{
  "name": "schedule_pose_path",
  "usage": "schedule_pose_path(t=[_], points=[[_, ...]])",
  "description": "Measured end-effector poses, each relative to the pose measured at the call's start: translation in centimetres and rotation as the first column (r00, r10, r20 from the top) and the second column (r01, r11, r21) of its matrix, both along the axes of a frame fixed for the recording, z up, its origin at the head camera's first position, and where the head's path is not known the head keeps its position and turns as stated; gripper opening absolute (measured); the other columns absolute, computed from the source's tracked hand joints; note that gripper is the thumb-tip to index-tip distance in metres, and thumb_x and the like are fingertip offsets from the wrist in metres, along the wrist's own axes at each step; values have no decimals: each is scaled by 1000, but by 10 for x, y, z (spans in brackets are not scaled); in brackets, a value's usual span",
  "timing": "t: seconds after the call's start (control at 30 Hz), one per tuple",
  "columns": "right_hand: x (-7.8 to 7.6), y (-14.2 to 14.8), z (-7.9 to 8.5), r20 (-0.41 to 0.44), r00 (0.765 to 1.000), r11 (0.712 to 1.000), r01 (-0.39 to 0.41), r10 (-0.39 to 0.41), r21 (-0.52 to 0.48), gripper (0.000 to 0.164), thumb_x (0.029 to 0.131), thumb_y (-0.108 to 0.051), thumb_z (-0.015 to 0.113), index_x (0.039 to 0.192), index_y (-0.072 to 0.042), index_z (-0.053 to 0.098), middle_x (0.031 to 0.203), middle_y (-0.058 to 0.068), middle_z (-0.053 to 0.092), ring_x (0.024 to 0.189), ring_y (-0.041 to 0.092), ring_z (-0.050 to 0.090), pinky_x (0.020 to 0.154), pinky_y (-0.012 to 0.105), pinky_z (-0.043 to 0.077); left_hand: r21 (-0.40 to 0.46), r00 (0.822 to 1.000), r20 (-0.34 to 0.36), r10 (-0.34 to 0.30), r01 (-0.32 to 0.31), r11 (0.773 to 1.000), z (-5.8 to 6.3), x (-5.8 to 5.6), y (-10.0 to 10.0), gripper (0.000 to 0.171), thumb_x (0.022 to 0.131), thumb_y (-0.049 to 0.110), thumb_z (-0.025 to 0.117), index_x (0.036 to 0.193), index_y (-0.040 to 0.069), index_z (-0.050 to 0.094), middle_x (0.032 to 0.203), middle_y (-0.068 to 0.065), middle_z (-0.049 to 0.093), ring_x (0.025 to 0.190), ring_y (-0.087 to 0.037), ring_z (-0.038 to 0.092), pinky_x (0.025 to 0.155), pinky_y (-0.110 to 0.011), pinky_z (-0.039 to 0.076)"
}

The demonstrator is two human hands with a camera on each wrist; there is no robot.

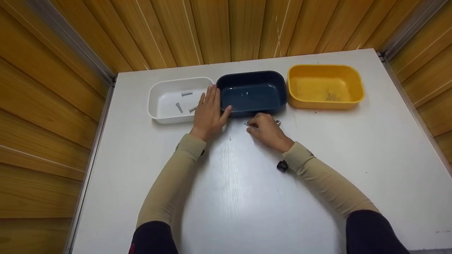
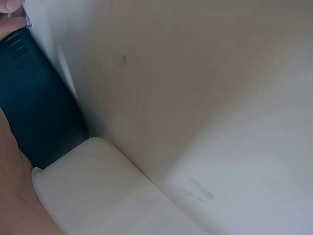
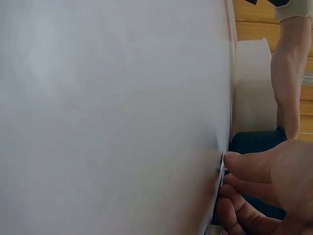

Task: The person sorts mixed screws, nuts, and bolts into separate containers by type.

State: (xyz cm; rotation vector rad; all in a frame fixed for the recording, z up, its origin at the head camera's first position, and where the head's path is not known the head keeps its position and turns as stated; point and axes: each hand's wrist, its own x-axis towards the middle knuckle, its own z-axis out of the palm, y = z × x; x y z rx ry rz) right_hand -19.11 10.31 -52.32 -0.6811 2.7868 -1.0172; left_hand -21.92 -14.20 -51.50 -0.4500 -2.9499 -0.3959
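My left hand [image 1: 209, 114] lies with straight fingers over the adjoining rims of the white bin [image 1: 155, 116] and the dark blue bin [image 1: 254, 112]. Just in front of the blue bin, my right hand [image 1: 267, 130] pinches a small metal bolt [image 1: 246, 124] between thumb and fingers, low at the tabletop. Only the bolt's tip shows; in the left wrist view its end [image 2: 28, 21] looks threaded. A shiny round metal piece, perhaps a nut [image 1: 278, 122], is beside the right hand. Several bolts [image 1: 179, 107] lie inside the white bin.
A yellow bin [image 1: 325, 104] stands right of the blue one, with a small heap of tiny pieces [image 1: 331, 96] inside. All three bins line the back of the white table [image 1: 226, 197]. Wood-patterned panels [image 1: 243, 28] rise behind and at both sides.
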Motion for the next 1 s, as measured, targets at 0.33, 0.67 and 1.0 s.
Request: schedule_pose_path(t=[0.33,0.67,1.0], points=[[1,-12,1,33,999,1000,-22,21,19,22,98,-10,75,117,0,81,107,17,72,102,31,66,93,47,56,-2,1000,-8,0,0,1000,0,1,0,86,111,59,32,167,-6,21,178,-20,17,167,-33,15,136,-47,12],[-1,-14,-4,-7,999,998,-37,37,-57,12,97,-5,76,103,-2,85,100,14,78,99,29,70,91,44,57,-4,1000,-1,1,-1,1000,1,0,0,84,112,57,34,167,-6,22,177,-20,18,167,-32,15,136,-46,11],[-3,-14,-5,11,1000,998,-27,28,-55,9,97,-4,76,100,-3,85,98,12,78,96,26,71,88,44,58,-1,1000,10,2,-2,1000,1,1,1,85,112,58,33,167,-5,21,178,-19,16,167,-31,13,136,-45,10]])
